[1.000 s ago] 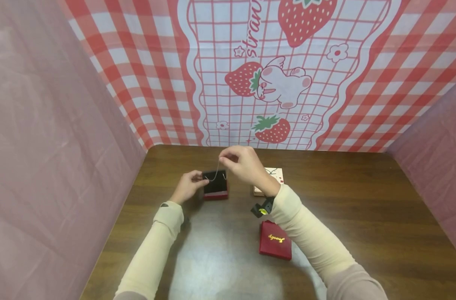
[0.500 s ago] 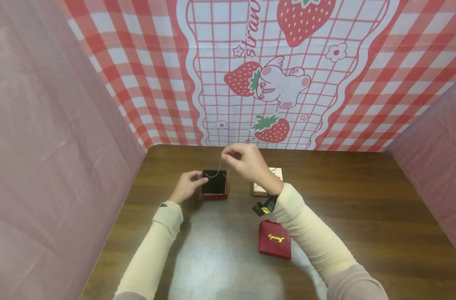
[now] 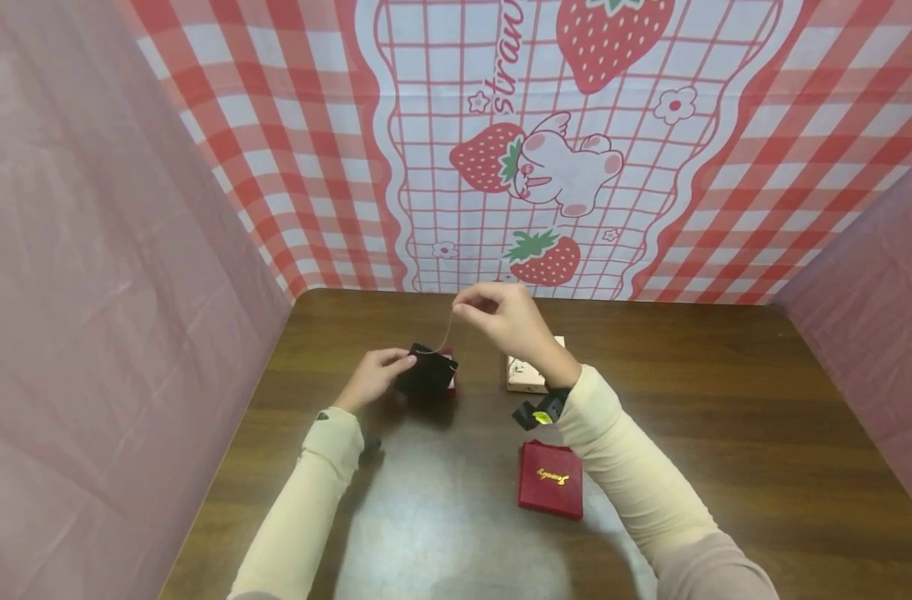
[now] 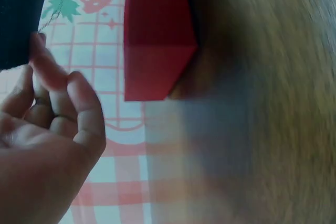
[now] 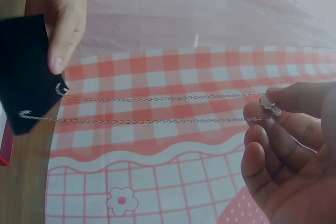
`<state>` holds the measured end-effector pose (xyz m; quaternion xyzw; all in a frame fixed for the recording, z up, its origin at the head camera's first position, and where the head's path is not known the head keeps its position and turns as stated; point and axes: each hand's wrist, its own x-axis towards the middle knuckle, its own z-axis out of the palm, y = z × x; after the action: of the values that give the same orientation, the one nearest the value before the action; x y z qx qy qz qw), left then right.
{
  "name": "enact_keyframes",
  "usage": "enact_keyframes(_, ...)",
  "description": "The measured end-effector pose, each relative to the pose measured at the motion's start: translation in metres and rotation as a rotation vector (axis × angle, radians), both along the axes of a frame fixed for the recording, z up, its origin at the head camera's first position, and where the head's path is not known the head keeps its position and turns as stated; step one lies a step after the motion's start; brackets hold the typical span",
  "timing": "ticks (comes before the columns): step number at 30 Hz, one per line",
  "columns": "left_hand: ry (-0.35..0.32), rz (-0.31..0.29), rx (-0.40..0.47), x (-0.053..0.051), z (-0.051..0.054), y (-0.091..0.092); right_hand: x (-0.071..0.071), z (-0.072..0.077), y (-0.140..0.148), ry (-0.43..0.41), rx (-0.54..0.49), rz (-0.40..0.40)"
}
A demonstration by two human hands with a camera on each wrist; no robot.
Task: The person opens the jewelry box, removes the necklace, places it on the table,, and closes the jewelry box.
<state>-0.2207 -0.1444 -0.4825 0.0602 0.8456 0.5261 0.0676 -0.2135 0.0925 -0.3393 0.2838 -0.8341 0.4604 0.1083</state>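
Note:
The left hand (image 3: 373,377) pinches a black pad (image 3: 428,372) by its edge, holding it tilted over the red box (image 3: 452,386). In the right wrist view, two strands of a silver chain (image 5: 152,120) run from the corners of the black pad (image 5: 21,66) to the right hand (image 5: 299,140). Thumb and fingers there pinch the chain at a small silver piece (image 5: 270,106). The left wrist view shows the left hand (image 4: 52,129) at the pad's edge (image 4: 18,19), beside the red box (image 4: 157,40).
A red lid with gold lettering (image 3: 550,481) lies on the wooden table (image 3: 726,417) near the right forearm. Behind the right wrist is a cream patterned box (image 3: 526,377). A strawberry-print cloth (image 3: 426,167) hangs at the back, with pink cloth at both sides.
The black pad has come up out of the red box and tilted in the left hand. The right hand has moved right and slightly up, with the chain still pinched.

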Motion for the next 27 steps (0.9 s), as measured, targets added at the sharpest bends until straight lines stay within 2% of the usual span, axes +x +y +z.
enact_keyframes(3,-0.039,-0.081,0.011,0.006,0.003,0.003,0.000,0.002,0.001,-0.041,-0.016,0.004)
enact_keyframes(5,-0.047,-0.152,-0.010,0.010,0.006,0.005,-0.001,0.003,0.002,-0.074,-0.024,0.004)
enact_keyframes(12,0.023,-0.455,-0.125,0.022,0.010,0.015,-0.007,-0.004,0.002,-0.147,-0.054,0.009)
enact_keyframes(15,0.035,-0.538,-0.134,0.028,0.012,0.019,-0.011,-0.010,0.002,-0.177,-0.077,0.005)
enact_keyframes(17,0.039,-0.569,-0.124,0.032,0.014,0.022,-0.014,-0.015,0.002,-0.201,-0.089,-0.013)
enact_keyframes(21,0.058,-0.577,-0.092,0.039,0.019,0.025,-0.018,-0.023,0.002,-0.263,-0.136,-0.090)
enact_keyframes(27,0.078,-0.517,-0.037,0.047,0.026,0.025,-0.022,-0.030,0.005,-0.342,-0.324,-0.215)
